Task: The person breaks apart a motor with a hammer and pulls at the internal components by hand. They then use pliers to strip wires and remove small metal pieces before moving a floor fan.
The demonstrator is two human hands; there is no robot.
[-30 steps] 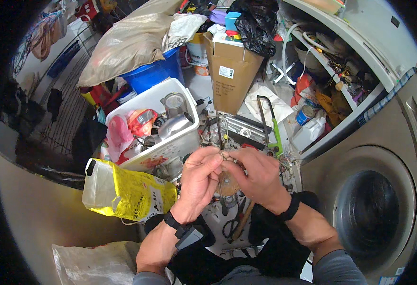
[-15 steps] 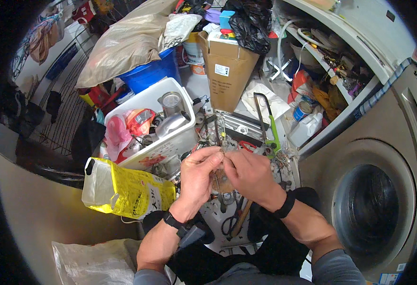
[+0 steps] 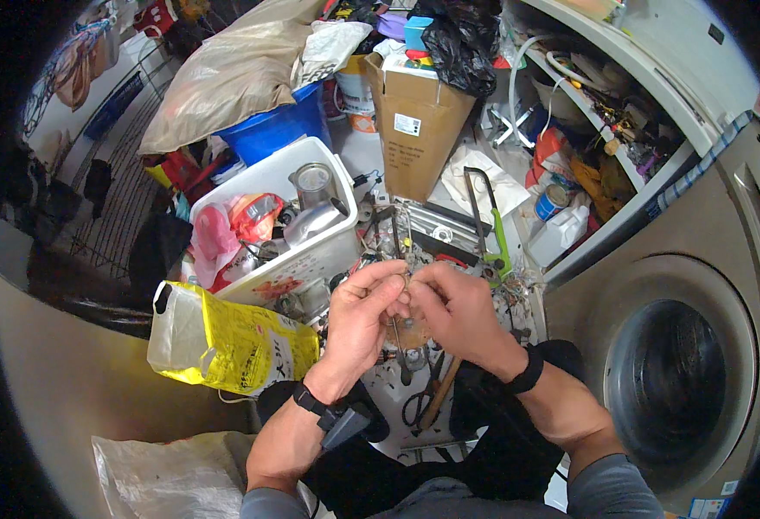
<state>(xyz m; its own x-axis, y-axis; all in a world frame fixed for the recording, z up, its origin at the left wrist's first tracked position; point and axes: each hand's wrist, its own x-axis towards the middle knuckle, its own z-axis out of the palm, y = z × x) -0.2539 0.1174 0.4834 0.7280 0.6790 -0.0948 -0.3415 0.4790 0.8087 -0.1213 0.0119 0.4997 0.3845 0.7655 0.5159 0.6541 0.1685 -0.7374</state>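
My left hand (image 3: 362, 311) and my right hand (image 3: 459, 313) meet fingertip to fingertip over the cluttered floor in front of me. Both are pinched closed around something tiny between them, too small to make out. Below the hands lie a round brown piece (image 3: 412, 332), a pair of black-handled scissors (image 3: 413, 408) and a tool with a wooden handle (image 3: 440, 396). Just beyond them is a heap of small metal parts and tools, partly hidden by my fingers. A green-framed hacksaw (image 3: 498, 242) lies behind my right hand.
At left stand a yellow plastic bag (image 3: 237, 350) and a white bin (image 3: 311, 264) of cans and bags. A cardboard box (image 3: 419, 138) and a blue tub (image 3: 276, 130) are at the back. The washing machine (image 3: 587, 259) borders the right side, below a cluttered shelf (image 3: 587, 112).
My right hand has turned slightly and its fingers have lifted a little away from the left fingertips, showing more of the pinch. The surroundings are the same.
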